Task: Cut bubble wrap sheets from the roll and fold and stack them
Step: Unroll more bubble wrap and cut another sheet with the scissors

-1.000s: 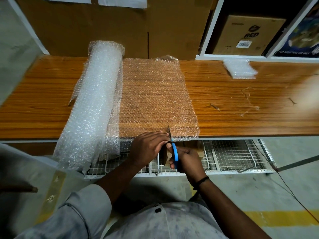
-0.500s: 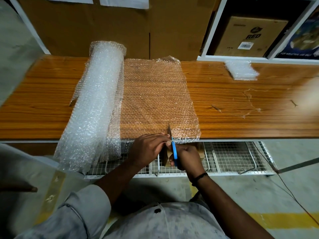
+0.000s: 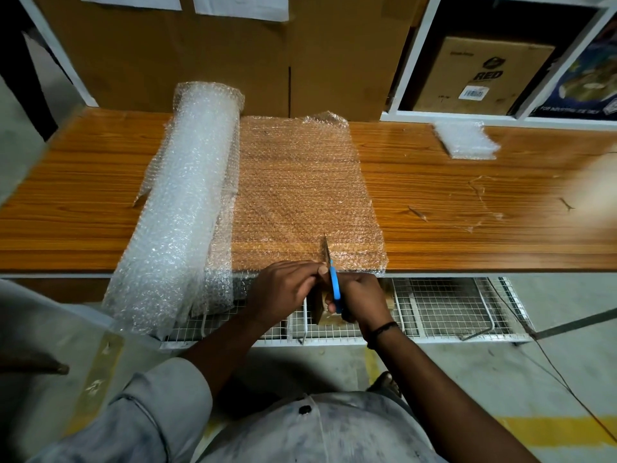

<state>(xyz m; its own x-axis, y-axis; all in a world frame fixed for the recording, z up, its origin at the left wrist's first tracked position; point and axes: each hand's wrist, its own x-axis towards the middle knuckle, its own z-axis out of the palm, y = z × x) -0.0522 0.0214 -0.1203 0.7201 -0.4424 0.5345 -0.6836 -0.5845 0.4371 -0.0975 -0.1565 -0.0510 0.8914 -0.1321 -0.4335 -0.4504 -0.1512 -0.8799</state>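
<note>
Gripping scissors point(image 3: 330, 272), sheet point(image 3: 300, 195) just ahead

Not much movement over the last second tbh. The scissors point(image 3: 329, 262) have crept forward, blade tip now further into the unrolled bubble wrap sheet point(image 3: 300, 192) past the desk point(image 3: 467, 235) edge. The right hand point(image 3: 360, 295) slid up toward that edge with them, closing in on the left hand point(image 3: 283, 289).
</note>
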